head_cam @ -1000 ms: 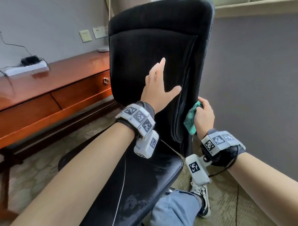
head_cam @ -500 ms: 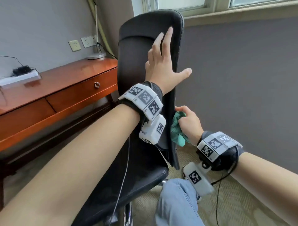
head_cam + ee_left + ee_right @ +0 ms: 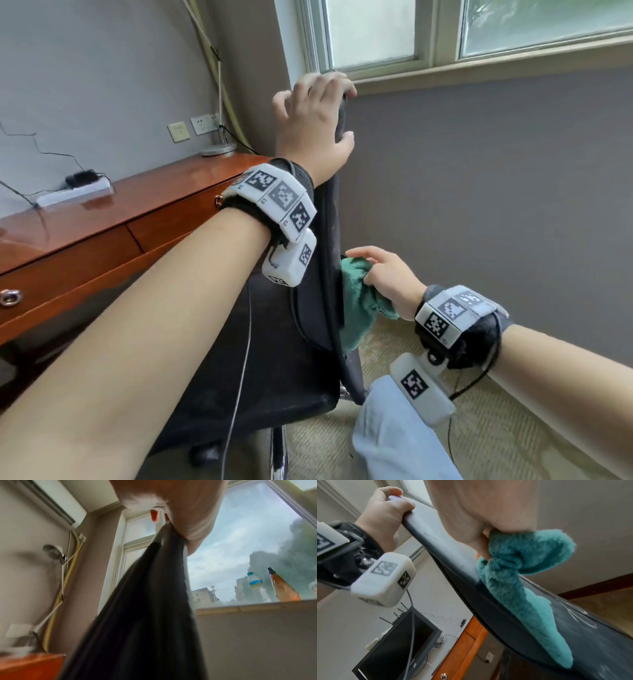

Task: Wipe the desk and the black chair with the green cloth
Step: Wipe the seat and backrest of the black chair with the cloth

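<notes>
Green cloth [image 3: 354, 301] in right grip [image 3: 383, 274] (against black chair [image 3: 329, 240] back).

A: Daylight pours through the window [image 3: 479, 31]; glare streaks the glossy tabletop [image 3: 144, 192].
B: The left wrist view is smeared with motion blur, and straight edges bow near the borders.

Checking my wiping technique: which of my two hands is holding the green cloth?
The right hand grips the cloth against the chair back's rear. The left hand grips the backrest top, no cloth.
</notes>
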